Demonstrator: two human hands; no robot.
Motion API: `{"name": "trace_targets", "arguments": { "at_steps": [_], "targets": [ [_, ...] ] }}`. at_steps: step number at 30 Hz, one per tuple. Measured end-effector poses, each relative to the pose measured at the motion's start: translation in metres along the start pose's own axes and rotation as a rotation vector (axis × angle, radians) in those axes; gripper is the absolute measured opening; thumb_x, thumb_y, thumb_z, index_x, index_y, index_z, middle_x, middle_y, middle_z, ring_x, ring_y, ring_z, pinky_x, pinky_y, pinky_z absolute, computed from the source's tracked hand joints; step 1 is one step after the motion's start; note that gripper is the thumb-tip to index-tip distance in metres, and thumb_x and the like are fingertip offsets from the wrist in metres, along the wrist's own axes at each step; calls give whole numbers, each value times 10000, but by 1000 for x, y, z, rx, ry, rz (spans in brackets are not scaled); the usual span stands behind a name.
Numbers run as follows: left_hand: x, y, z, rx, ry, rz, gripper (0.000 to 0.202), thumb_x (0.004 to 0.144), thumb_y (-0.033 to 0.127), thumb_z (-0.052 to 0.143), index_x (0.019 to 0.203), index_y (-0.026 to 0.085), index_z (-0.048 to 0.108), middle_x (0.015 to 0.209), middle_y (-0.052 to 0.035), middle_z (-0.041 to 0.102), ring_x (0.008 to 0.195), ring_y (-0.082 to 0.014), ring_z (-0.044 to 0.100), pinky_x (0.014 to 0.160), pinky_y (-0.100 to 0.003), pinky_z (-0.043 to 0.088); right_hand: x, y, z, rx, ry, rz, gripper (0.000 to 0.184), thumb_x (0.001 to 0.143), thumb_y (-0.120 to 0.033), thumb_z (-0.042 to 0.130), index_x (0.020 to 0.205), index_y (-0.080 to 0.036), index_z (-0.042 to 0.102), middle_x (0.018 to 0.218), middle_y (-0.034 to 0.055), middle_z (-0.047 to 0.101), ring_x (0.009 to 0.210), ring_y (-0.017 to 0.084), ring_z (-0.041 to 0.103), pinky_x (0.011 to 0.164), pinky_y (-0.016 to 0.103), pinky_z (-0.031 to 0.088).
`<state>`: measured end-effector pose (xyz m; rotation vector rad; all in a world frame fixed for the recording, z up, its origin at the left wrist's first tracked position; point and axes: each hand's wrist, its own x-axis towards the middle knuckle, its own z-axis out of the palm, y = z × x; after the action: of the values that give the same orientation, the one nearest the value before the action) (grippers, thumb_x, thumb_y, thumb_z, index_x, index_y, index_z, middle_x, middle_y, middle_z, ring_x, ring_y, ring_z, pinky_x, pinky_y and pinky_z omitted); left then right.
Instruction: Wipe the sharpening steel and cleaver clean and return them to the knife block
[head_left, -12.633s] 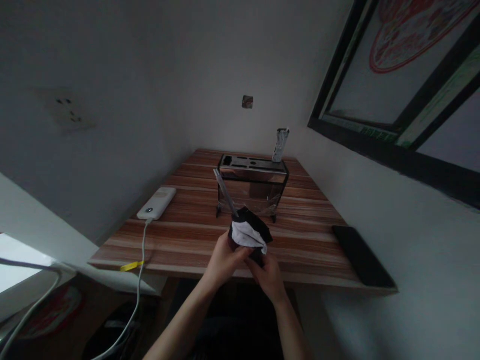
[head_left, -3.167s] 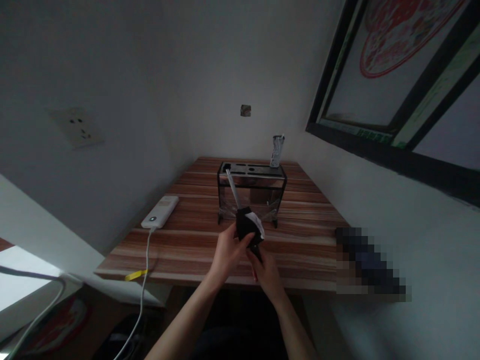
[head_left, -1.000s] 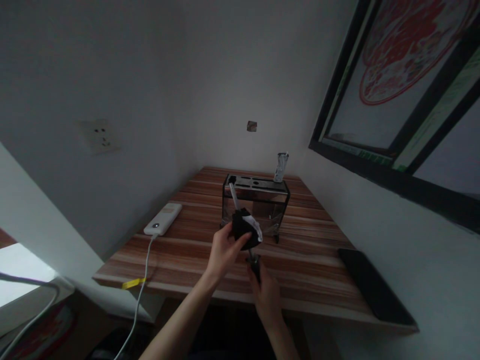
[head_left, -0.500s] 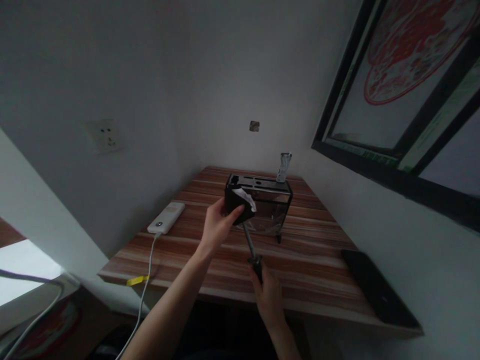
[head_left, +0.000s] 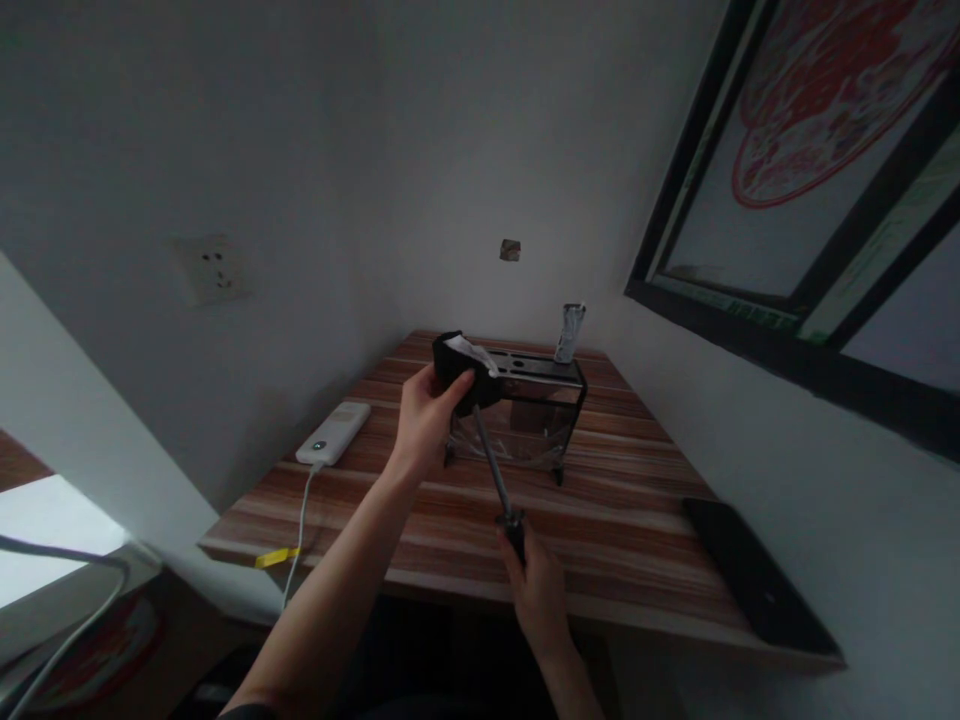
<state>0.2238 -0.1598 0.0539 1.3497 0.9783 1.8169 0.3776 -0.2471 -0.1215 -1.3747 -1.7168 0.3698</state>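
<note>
Left forearm (head_left: 330, 600): stretched diagonally forward from the bottom left; it crosses the cable (head_left: 301, 515) in view, so a low sweep could snag it and drag the white power bank (head_left: 334, 432).
Right hand (head_left: 538, 585): low, near the front edge of the table (head_left: 630, 520), its forearm angled up and leftward; the fingers curl around the handle (head_left: 514, 535).
Rod (head_left: 491, 460): metal, slanting up and left from the handle to the underside of the black piece (head_left: 487, 388); its far end is hidden, so whether it runs inside or behind cannot be told.
Poke: if the right wrist twists or pushes while that end is out of sight, the rod could jab the other hand's fingers.
Left hand (head_left: 424, 415): higher and farther forward, pinching the black piece, thumb on the near face, the other fingers largely hidden behind.
Black piece: held above the table, white lining (head_left: 471, 350) along its top.
Drop: a slack pinch would likely let it fall.
Stand (head_left: 540, 372): just beyond, partly covered by the black piece in view, contact unclear; a forward nudge could shift it or topple the upright silvery strip (head_left: 570, 335).
</note>
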Motion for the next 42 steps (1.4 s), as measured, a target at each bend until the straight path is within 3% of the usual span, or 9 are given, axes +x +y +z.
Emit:
{"name": "trace_targets", "arguments": {
  "at_steps": [10,19,27,33,42],
  "targets": [
    [-1,-2,6,-55,40,40,293,680,386,692,769,110,647,685,-8,644,625,-108,556,577,-183,422,0,0,0,-47,27,-35,471,930,-470,329,1056,-129,628,902,132,719,814,245,694,707,307,521],
    [-8,-10,10,-53,41,73,290,709,378,676,841,121,654,785,-33,671,715,-132,596,655,-201,451,-1,0,-1,-19,35,-42,420,929,-439,355,1065,-142,619,913,127,719,812,245,697,681,296,528],
    [-41,-25,29,32,-100,-18,287,729,365,656,871,115,638,804,-47,672,750,-160,608,669,-218,459,0,1,-2,21,59,36,455,921,-482,343,985,-137,633,836,119,724,767,238,697,639,280,511],
    [-60,-38,27,113,-121,-70,301,727,369,654,895,120,644,817,-52,684,754,-170,620,646,-212,461,0,0,-1,20,66,49,485,916,-502,333,990,-129,636,810,123,719,738,243,696,625,284,508],
    [-86,-50,24,162,-201,-107,279,743,314,640,947,124,628,896,-66,691,830,-181,630,732,-231,472,1,0,-3,52,62,40,398,921,-414,352,1061,-145,610,917,125,713,829,237,689,677,284,509]
  ]
}}
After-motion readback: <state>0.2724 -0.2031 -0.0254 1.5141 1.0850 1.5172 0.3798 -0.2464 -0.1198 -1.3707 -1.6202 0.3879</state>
